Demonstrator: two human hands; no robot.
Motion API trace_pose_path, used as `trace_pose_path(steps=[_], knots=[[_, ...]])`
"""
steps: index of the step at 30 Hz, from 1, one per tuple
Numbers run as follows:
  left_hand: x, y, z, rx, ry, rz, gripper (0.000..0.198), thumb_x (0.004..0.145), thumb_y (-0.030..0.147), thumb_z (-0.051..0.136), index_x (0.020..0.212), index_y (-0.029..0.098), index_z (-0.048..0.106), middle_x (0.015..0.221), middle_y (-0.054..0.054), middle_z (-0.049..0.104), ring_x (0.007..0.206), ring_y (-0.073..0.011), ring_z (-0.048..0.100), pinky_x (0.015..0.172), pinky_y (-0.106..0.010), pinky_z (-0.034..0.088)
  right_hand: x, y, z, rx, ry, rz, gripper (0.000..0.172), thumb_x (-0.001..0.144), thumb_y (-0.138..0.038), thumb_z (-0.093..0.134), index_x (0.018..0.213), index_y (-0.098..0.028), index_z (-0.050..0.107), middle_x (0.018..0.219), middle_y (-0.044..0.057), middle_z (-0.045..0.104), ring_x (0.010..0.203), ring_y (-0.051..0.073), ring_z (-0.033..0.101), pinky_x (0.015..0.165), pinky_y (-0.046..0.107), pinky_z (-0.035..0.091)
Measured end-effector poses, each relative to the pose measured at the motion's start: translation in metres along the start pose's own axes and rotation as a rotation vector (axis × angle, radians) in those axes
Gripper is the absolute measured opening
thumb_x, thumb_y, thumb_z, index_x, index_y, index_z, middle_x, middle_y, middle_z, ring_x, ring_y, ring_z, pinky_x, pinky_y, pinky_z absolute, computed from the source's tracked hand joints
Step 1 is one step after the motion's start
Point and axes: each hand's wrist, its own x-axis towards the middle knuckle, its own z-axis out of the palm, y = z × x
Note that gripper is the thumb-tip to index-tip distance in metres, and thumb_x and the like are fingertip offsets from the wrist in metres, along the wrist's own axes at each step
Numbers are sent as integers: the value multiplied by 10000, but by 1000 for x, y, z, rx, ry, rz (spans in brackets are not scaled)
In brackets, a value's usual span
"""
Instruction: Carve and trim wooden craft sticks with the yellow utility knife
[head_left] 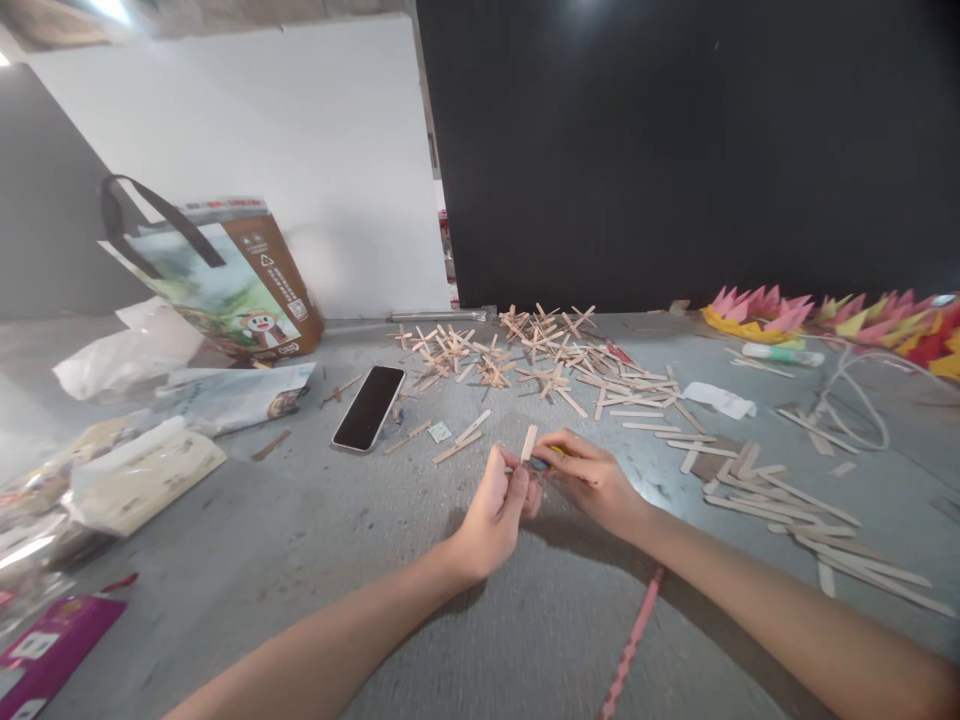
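Note:
My left hand [501, 510] is closed, with thumb and fingers pinching a flat wooden craft stick [529, 442] that points upward. Close against it, my right hand [589, 478] is closed too, gripping a small yellow and blue tool [556, 450] near the stick. My fingers cover most of that tool, so its kind cannot be made out. Beyond my hands, a heap of crossed craft sticks [491, 365] spreads over the grey table [300, 560]. Loose craft sticks [780, 500] lie to the right of my right hand.
Left of the hands lies a phone [369, 408]; a printed carrier bag [225, 280] and plastic packets [146, 478] are farther left. A pink scalloped strip [634, 640] passes under my right forearm. Back right are pink and yellow paper crowns [761, 312], a glue stick [782, 354] and a white cable [821, 395].

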Motion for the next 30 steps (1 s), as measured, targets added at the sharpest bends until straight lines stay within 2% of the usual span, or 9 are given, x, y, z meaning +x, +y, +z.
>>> trace_pose_path(steps=[4,9,13,19,30], knots=[[3,5,2,-46,48,-24,346,1067,514,483,915,243,333,643,118,297,526,-70,250,551,-230,255,-2,-4,-1,-135,37,-5,379,1068,-180,495,1408,-269,639,1215,115,662,1095,214,656,937,354,575],[4,9,3,-49,82,-4,350,1074,507,468,893,241,332,642,111,287,528,-73,238,552,-242,228,-4,-2,0,-234,78,40,386,1059,-184,527,1423,-267,623,1190,117,666,1069,219,664,915,351,572],[3,7,1,-26,101,-3,346,1076,510,460,903,243,326,645,114,271,525,-73,227,546,-241,218,-6,-1,0,-212,132,46,382,1055,-174,531,1414,-263,628,1202,117,667,1073,217,666,920,340,571],[3,10,3,9,135,-82,400,1033,582,507,916,247,322,646,118,288,529,-72,243,544,-228,229,-6,-9,-1,-179,65,-21,437,1056,-143,493,1455,-291,593,1190,119,680,1069,229,673,909,349,589],[4,14,3,-9,140,-147,452,988,618,569,890,236,349,640,115,306,528,-64,223,530,-217,223,-4,-6,-3,-158,63,-73,435,1045,-125,506,1436,-288,611,1179,119,694,1047,234,678,880,367,585]])
